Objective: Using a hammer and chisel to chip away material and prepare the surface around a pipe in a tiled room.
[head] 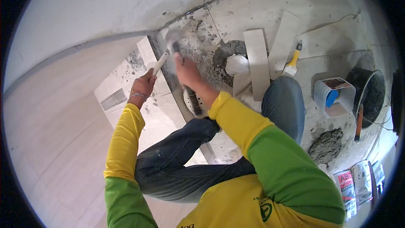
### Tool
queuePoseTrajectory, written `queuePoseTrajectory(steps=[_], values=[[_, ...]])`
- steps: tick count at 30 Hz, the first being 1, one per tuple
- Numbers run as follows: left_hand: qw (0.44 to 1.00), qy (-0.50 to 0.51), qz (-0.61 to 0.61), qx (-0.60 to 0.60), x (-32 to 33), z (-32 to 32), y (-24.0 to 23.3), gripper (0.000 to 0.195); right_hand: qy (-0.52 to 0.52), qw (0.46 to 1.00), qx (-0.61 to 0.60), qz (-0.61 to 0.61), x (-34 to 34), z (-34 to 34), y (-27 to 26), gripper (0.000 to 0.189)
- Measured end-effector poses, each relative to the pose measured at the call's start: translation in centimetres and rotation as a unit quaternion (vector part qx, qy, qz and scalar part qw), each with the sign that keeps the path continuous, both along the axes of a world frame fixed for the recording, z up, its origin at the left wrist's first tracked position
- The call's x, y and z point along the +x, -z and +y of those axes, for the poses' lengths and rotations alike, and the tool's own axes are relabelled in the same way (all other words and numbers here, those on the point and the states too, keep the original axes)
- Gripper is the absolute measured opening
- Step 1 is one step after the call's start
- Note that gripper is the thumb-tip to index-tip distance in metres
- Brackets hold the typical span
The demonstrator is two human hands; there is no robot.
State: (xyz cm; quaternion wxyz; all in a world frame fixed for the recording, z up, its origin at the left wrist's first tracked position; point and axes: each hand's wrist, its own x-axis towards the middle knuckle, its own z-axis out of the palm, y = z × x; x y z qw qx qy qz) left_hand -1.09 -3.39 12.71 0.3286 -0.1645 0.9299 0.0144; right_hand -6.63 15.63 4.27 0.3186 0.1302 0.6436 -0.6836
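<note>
My left hand (143,86) grips a pale, stick-like tool (160,64), perhaps a chisel, which points up and away over the tiled ledge's edge. In my right hand (189,72) is a dark-handled striking tool (193,101) that looks like a hammer; its head (174,37) is blurred close to the pale tool's far end. Whether the two touch, I cannot tell. Both meet near the corner where the tiled ledge (164,85) runs up to the white wall (104,9). Crumbled mortar (202,49) litters the floor tiles just right of my right hand.
A mortar heap (226,52), a white crumpled bag (237,64) and cut tile strips (257,65) lie right of my hands. Beyond my knee are a yellow-handled brush (294,58), a clear plastic tub (338,101), a black bucket (368,95) and more mortar (326,145). Printed bags (346,190) lie lower right.
</note>
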Motion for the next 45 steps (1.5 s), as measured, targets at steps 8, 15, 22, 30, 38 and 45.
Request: queuePoseTrajectory(steps=[8,15,22,30,38,45], values=[[0.998,-0.006,0.039,0.04,-0.3,-0.7,0.3,0.044,0.176,0.965,0.107,0.162,-0.2,-1.4,-0.9,0.072],[1.0,-0.004,-0.027,0.0,-0.5,-0.3,0.0,0.044,-0.094,0.995,-0.014,-0.035,-1.8,0.7,0.3,0.068],[1.0,-0.026,-0.003,-0.005,0.3,-1.4,-1.8,0.043,0.01,0.99,-0.13,-0.059,-1.1,1.8,-4.0,0.061],[0.998,-0.018,0.034,0.041,2.4,-1.7,-0.5,0.043,-0.02,0.994,0.082,0.066,4.3,-1.3,-0.5,0.062],[0.999,-0.021,0.0,0.028,2.9,-0.3,-1.7,0.043,0.033,0.998,0.01,0.043,4.2,-0.1,-3.1,0.063],[0.999,0.01,0.046,0.016,2.3,-0.7,-1.4,0.041,-0.213,0.964,-0.076,-0.143,3.0,1.2,-0.5,0.062]])
